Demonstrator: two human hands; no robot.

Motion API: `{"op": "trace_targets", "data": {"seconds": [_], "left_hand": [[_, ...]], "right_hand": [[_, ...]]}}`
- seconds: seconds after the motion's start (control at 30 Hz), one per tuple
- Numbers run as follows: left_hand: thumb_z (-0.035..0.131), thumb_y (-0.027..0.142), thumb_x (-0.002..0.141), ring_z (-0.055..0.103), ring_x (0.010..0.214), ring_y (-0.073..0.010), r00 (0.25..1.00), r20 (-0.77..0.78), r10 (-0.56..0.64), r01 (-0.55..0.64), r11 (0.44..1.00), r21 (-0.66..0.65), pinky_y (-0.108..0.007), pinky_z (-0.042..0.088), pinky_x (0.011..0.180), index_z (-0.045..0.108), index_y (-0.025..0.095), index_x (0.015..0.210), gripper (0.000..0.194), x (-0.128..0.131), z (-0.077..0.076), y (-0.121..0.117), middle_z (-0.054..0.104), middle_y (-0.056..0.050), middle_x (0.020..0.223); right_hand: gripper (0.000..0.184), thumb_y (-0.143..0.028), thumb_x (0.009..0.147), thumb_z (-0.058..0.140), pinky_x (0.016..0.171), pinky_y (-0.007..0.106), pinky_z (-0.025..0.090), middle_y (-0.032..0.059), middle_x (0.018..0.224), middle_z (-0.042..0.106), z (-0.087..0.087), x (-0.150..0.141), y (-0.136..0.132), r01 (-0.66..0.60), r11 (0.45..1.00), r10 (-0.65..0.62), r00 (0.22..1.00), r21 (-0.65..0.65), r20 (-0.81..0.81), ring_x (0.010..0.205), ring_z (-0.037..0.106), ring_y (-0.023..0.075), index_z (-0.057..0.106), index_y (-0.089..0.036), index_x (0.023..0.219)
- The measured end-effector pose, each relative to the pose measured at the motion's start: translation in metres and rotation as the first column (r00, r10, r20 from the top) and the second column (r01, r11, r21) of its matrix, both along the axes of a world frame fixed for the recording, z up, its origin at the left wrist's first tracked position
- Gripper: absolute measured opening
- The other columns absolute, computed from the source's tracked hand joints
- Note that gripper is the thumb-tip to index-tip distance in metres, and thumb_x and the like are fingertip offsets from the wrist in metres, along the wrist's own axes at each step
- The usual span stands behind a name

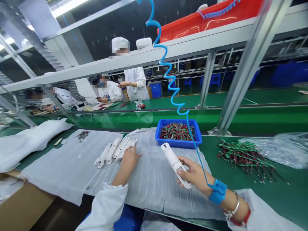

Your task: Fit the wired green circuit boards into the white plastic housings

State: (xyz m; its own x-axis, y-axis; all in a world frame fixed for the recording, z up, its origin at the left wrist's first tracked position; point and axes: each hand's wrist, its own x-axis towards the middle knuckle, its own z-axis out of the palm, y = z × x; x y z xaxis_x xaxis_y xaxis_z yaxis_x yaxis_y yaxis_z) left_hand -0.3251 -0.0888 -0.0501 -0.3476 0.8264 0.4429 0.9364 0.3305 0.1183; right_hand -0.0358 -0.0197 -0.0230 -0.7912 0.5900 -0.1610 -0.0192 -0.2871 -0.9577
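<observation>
My right hand (192, 173) grips a long white plastic housing (173, 162), tilted above the mat with its recessed side showing. The thumb lies over its lower end, and the fingers wrap behind it. A blue wrist strap (218, 191) with a coiled blue cord circles that wrist. My left hand (130, 162) rests at the right end of a row of several similar white housings (114, 150). Its fingertips touch the nearest piece, while the thumb sticks out apart from them. The housings lie side by side on a whitish foam sheet (149, 173).
A blue tray (178, 143) holds short red-and-green wires; a larger wire bundle (243, 157) lies right beside clear plastic bags (284, 149). Metal posts (250, 64) and the coiled cord (172, 77) cross the view. A cardboard box (26, 205) stands lower left. Co-workers (136, 81) are beyond.
</observation>
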Motion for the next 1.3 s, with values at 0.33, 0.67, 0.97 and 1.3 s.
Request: {"op": "trace_targets", "data": {"seconds": [0.33, 0.67, 0.97, 1.3], "left_hand": [[0.055, 0.034, 0.083, 0.059, 0.096, -0.0217, 0.915, 0.298, 0.272, -0.202, 0.948, -0.247, -0.044, 0.049, 0.083, 0.056, 0.016, 0.108, 0.031, -0.034, 0.010, 0.011, 0.060, -0.007, 0.109], [0.049, 0.029, 0.088, 0.063, 0.075, -0.0160, 0.569, 0.818, 0.079, -0.107, 0.994, -0.021, -0.034, 0.053, 0.067, 0.045, 0.016, 0.120, 0.035, 0.047, 0.038, -0.023, 0.063, -0.003, 0.090], [0.043, 0.038, 0.089, 0.064, 0.072, -0.0154, 0.492, 0.868, -0.063, 0.246, 0.967, -0.069, -0.036, 0.053, 0.069, 0.052, 0.015, 0.114, 0.035, 0.190, -0.019, 0.025, 0.065, -0.003, 0.086], [0.045, 0.047, 0.084, 0.051, 0.116, -0.0324, 0.856, 0.516, -0.010, 0.245, 0.887, -0.391, -0.044, 0.039, 0.095, 0.049, 0.019, 0.127, 0.052, 0.141, 0.041, -0.013, 0.058, -0.016, 0.124]], "right_hand": [[0.073, -0.045, 0.072, 0.064, 0.061, 0.034, 0.054, 0.0079, 0.112, 0.045, -0.032, 0.052, 0.002, 0.241, 0.970, -0.242, 0.970, 0.041, 0.031, 0.065, 0.064, 0.0137, 0.030, -0.026, 0.134], [0.062, -0.042, 0.077, 0.048, 0.057, 0.032, 0.054, 0.0102, 0.110, 0.052, -0.043, 0.056, 0.012, 0.395, 0.902, -0.428, 0.870, 0.174, 0.245, 0.057, 0.063, 0.0145, 0.036, -0.017, 0.133], [0.045, -0.029, 0.089, 0.029, 0.069, 0.030, 0.045, 0.0108, 0.086, 0.068, -0.041, 0.052, 0.011, -0.078, 0.706, -0.549, 0.568, 0.704, 0.613, 0.080, 0.065, 0.0234, 0.046, -0.014, 0.129], [0.044, -0.037, 0.088, 0.038, 0.065, 0.032, 0.042, 0.0155, 0.088, 0.069, 0.001, 0.070, 0.006, -0.386, 0.675, -0.376, 0.552, 0.628, 0.744, 0.081, 0.065, 0.0285, 0.054, -0.015, 0.122]]}}
